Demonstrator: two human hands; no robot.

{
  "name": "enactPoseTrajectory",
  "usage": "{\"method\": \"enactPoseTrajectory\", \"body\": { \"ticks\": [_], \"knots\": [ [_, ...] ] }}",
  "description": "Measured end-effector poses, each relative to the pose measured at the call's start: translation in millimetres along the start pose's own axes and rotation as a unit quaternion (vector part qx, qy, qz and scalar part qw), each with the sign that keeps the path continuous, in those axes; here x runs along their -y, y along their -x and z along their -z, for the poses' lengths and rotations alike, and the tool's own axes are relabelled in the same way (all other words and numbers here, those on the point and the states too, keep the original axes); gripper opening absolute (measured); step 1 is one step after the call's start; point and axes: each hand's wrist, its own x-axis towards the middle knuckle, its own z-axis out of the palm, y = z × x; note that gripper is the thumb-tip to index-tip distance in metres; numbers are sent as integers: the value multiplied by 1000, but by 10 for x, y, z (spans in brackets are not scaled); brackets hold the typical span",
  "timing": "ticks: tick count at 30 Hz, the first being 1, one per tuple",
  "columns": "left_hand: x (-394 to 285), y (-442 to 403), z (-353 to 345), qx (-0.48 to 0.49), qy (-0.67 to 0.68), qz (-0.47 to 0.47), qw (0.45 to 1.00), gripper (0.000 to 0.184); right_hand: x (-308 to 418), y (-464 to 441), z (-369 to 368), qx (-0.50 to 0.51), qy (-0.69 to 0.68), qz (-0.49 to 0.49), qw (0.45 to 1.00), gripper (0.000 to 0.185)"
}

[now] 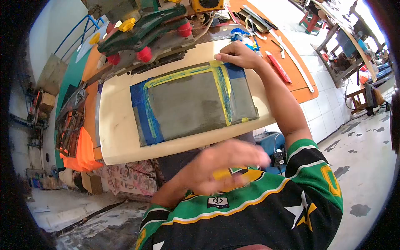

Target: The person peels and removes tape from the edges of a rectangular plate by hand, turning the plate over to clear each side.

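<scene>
A flat grey rectangular panel [185,102], bordered with blue and yellow tape-like strips, lies on a cream board [118,125]. My right hand [239,55] is at the panel's upper right edge, its fingers curled and the thumb pointing left, close to the top end of a yellow strip [223,89]. What it pinches, if anything, is hidden. Nearer my body, my left hand [221,164] is raised in front of the shirt and blurred by motion. Its thumb stands apart from the fingers, with the shirt visible between them, and nothing shows in it.
A dark green clamp frame [141,33] with red and yellow knobs overhangs the board's far side. On the orange tabletop [298,89] lie a red cutter-like tool [278,67], a long pale ruler [296,62] and crumpled blue material [239,34]. An orange cloth [83,152] hangs at the left.
</scene>
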Motion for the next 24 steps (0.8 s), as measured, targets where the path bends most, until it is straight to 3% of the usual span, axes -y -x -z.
{"method": "enactPoseTrajectory", "body": {
  "ticks": [2, 3, 5, 6, 8, 11, 15, 18, 21, 24],
  "knots": [
    [-115, -78, -160, 126, 256, -86, 955, 35, -3, -13, 10, 8, 2, -15, 1000, 64],
    [-239, -174, -160, 187, 322, -102, 922, 34, -6, -16, 15, 9, 0, -12, 1000, 64],
    [-341, -241, -314, 210, 428, -117, 871, 42, -2, -12, 14, 7, -2, -18, 1000, 64],
    [-281, -277, -524, 183, 480, -178, 839, 42, 27, -2, 17, 8, -5, -25, 1000, 64],
    [-207, -357, -751, 150, 526, -238, 803, 43, -1, -6, 21, 10, -6, -23, 1000, 64],
    [-221, -417, -838, 166, 561, -222, 780, 27, -7, -10, 15, 11, -14, -28, 999, 63],
    [-229, -440, -905, 163, 603, -242, 743, 25, -5, -6, 17, 12, -29, -33, 999, 66],
    [-268, -419, -971, 82, 595, -283, 748, 27, -39, 6, 16, 7, -26, -40, 999, 68],
    [-254, -392, -898, 118, 575, -224, 778, 22, -135, -5, -5, 0, -19, -49, 999, 68],
    [-210, -415, -864, 158, 584, -246, 757, 16, -223, -9, -13, -6, -20, -69, 997, 66]
  ]
}}
